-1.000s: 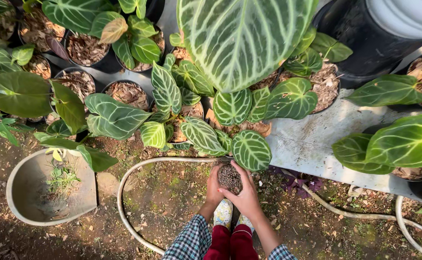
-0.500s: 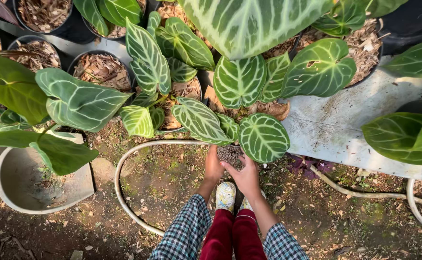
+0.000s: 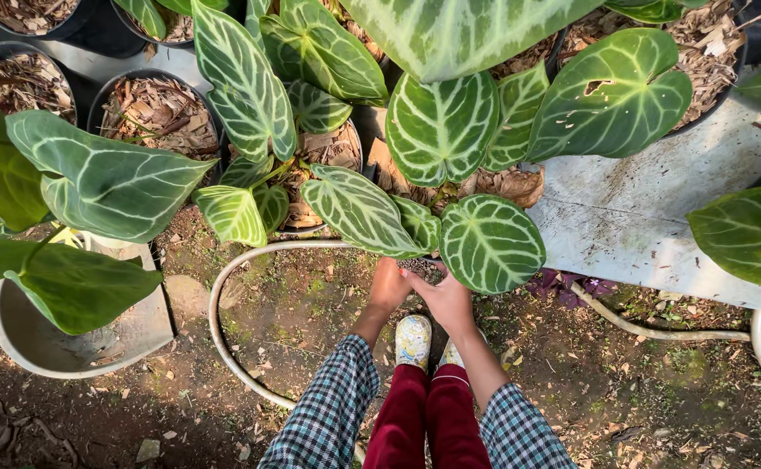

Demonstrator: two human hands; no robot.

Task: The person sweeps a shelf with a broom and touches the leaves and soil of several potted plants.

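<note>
My left hand (image 3: 388, 285) and my right hand (image 3: 446, 300) together cup a small dark pot of soil (image 3: 417, 266), mostly hidden under the leaves. Just above the hands hang heart-shaped green leaves with pale veins: a round one (image 3: 491, 243) over my right hand and a longer one (image 3: 360, 211) over my left. My sleeves are checked, my trousers dark red, and a patterned shoe (image 3: 413, 340) stands below the hands on bare soil.
Black pots filled with dry bark chips (image 3: 156, 108) line the top. A grey concrete slab (image 3: 650, 221) lies at right. A pale hose (image 3: 224, 287) loops over the soil around my feet. A grey basin (image 3: 81, 343) sits at left under large leaves.
The view has moved closer and lower toward the plants. My hands have carried the small pot forward, further under the veined leaves, so less of it shows.
</note>
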